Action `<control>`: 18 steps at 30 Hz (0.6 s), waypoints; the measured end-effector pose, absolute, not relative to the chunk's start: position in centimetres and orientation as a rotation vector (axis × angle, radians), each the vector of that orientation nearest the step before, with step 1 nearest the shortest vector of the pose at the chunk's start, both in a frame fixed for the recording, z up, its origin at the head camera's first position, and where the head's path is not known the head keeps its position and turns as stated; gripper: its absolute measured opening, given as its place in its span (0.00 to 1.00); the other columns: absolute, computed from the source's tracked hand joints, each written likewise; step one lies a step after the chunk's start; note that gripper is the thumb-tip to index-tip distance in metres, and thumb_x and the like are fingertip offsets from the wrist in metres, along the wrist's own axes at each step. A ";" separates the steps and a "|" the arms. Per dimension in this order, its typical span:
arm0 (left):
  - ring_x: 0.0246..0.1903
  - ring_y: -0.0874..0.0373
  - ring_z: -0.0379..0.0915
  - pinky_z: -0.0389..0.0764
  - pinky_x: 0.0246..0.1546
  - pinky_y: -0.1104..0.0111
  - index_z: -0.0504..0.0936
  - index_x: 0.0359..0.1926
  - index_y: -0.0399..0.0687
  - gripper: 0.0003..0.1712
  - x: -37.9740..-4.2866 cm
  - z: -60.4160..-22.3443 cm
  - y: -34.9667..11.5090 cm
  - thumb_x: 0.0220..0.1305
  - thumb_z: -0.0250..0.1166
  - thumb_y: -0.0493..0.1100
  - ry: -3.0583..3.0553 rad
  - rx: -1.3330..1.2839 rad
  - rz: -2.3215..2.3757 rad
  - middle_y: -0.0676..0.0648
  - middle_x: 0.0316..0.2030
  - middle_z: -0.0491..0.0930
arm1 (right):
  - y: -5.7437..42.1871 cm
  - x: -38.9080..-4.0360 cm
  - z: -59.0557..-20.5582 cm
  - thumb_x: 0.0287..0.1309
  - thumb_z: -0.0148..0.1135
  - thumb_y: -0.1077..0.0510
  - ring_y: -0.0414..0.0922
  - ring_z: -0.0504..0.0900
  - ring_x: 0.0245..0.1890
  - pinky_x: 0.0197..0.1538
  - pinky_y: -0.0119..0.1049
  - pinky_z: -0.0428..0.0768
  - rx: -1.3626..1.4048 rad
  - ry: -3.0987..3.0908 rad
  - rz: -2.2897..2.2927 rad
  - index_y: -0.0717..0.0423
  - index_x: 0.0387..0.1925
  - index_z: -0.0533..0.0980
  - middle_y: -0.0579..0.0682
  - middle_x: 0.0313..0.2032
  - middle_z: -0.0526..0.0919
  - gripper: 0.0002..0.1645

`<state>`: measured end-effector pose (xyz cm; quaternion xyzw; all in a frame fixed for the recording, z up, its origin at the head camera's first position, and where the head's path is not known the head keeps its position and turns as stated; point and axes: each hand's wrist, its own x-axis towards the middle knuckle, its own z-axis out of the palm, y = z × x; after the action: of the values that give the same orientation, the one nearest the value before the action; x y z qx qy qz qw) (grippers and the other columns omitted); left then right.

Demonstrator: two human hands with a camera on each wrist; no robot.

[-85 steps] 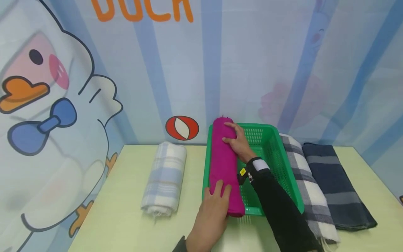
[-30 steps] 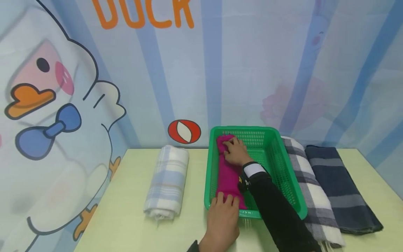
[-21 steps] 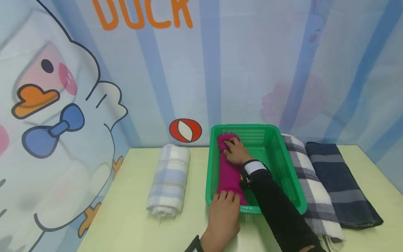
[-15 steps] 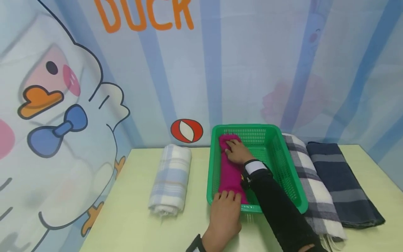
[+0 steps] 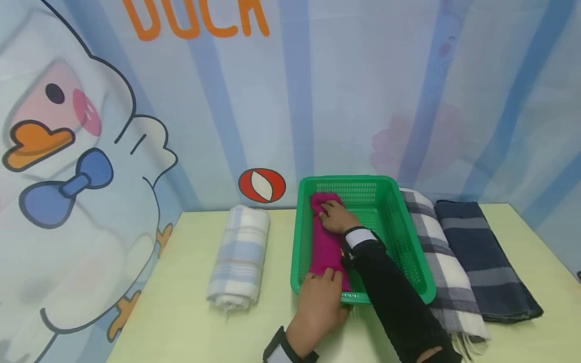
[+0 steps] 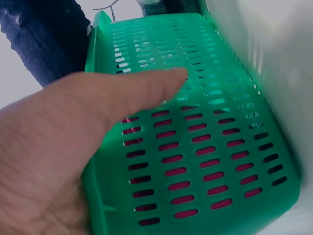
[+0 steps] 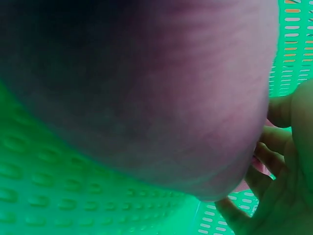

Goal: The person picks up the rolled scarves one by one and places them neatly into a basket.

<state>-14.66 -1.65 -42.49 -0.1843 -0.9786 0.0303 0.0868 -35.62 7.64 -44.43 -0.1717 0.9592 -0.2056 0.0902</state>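
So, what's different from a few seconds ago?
The magenta rolled cloth moved down into the green plastic basket. The left hand now grips the basket's near rim; the right hand stays on the cloth's far end. The pale plaid cloth roll, black-and-white checked cloth and dark striped cloth stayed put.

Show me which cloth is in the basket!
The bright pink cloth, inside the green basket. The pale plaid cloth, checked cloth and dark striped cloth lie outside, on the table.
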 end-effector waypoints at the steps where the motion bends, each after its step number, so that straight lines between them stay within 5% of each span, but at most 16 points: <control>1: 0.30 0.57 0.79 0.76 0.37 0.64 0.78 0.45 0.47 0.34 -14.7 -42.5 -1.6 0.46 0.72 0.66 -2.922 -0.559 0.089 0.51 0.35 0.79 | 7.7 -35.6 -44.4 0.75 0.36 0.50 0.60 0.56 0.74 0.71 0.57 0.61 -0.502 2.847 -0.608 0.61 0.73 0.57 0.61 0.74 0.55 0.32; 10: 0.47 0.51 0.75 0.76 0.51 0.56 0.78 0.56 0.49 0.35 -14.7 -42.1 -1.4 0.55 0.67 0.66 -2.983 -0.633 -0.047 0.47 0.45 0.79 | 8.3 -35.8 -42.9 0.75 0.36 0.51 0.63 0.56 0.73 0.73 0.56 0.58 -0.538 2.807 -0.748 0.65 0.71 0.59 0.67 0.70 0.62 0.31; 18: 0.48 0.54 0.72 0.76 0.49 0.62 0.75 0.59 0.50 0.35 -13.8 -41.4 -0.7 0.58 0.66 0.66 -2.888 -0.735 -0.207 0.47 0.49 0.77 | 9.3 -35.3 -40.1 0.75 0.36 0.49 0.63 0.56 0.73 0.75 0.58 0.52 -0.572 2.837 -0.747 0.64 0.71 0.58 0.66 0.70 0.62 0.32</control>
<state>-13.76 -0.73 -41.38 -0.2453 -0.9639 -0.0691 0.0771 -35.26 9.33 -40.11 -0.1909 0.9463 -0.2494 0.0763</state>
